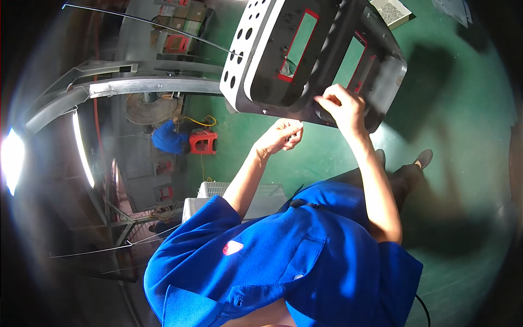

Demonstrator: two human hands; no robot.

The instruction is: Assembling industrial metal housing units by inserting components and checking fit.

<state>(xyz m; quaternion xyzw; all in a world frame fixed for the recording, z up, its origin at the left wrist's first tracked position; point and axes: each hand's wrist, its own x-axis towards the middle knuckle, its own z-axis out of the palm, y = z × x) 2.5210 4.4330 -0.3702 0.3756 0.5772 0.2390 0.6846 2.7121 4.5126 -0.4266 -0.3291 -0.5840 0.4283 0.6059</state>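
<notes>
A large black housing (267, 68) with a white side full of round holes stands tilted at the top of the view. Two rectangular openings rimmed in red run through its black panel, and green floor shows through them. My right hand (344, 109) is at the housing's near edge, thumb and fingertips pinched together; what they hold, if anything, is too small to make out. Just below the near left part of that edge is my left hand (280, 136), its fingers curled inward. Whatever lies inside those fingers is hidden.
A shallow box (404, 20) of small grey parts sits beyond the housing on the right. On the left are a red stool (203, 142), a person in blue (169, 137) and a curved metal beam (155, 85). A pale slatted crate (218, 189) is near my left elbow.
</notes>
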